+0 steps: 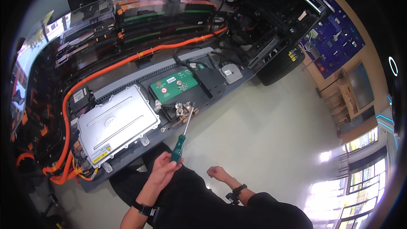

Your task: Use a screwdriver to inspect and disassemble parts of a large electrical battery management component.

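My left hand (163, 170) is wrapped round the handle of a screwdriver (178, 146). Its handle is dark green, and its thin metal shaft points up and slightly right. The tip lies over, or very close to, a small cluster of brass-coloured metal parts (183, 110) at the near edge of the vehicle chassis; whether it touches them I cannot tell. My right hand (218, 173) hangs over the floor, to the right of my left hand, its fingers curled in. Anything inside them is hidden. Small loose screws (182, 85) lie on a green panel (163, 94) beyond the cluster.
A silver metal housing (123, 121) takes up the chassis's near left. Thick orange cable (146, 52) runs along behind it. A small grey box (231, 73) sits right of the green panel, near a black tyre (282, 68). Pale floor (254, 131) spreads to the right.
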`<state>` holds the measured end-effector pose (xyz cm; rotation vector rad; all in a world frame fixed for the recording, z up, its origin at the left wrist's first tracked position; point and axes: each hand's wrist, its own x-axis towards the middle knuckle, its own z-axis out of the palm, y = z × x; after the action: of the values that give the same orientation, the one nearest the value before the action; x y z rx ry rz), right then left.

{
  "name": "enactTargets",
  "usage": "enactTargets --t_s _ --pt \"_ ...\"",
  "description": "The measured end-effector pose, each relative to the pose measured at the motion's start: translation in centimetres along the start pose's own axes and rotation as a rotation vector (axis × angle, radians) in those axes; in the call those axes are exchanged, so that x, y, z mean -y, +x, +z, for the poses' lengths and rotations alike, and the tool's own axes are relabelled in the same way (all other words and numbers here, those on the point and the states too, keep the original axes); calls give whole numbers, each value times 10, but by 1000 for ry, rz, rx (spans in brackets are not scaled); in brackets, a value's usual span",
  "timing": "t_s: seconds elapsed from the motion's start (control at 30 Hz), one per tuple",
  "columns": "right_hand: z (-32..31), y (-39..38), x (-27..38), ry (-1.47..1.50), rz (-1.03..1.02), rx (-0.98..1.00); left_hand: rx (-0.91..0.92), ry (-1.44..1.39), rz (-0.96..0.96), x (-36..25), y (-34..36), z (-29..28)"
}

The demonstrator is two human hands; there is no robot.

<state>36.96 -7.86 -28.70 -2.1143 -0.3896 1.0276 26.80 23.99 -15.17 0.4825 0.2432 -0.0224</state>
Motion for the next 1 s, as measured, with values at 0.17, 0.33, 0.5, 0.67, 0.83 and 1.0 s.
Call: enactTargets --t_s 0.17,0.33,0.5,0.67,0.83,1.0 --pt "-19 31 137 -155 -293 57 110 185 55 -44 -40 3" --pt "-11 40 262 -241 -573 135 63 269 254 -59 -55 -4" --pt "38 71 329 -358 -745 231 -440 455 448 -68 -92 -41" --pt "80 102 369 -360 -912 202 -1001 885 671 -106 -100 -61" --pt "124 113 385 -439 -1047 267 -1057 1186 926 -180 -63 -78" --pt "131 112 388 -558 -1142 202 -886 907 862 -199 -11 -94"
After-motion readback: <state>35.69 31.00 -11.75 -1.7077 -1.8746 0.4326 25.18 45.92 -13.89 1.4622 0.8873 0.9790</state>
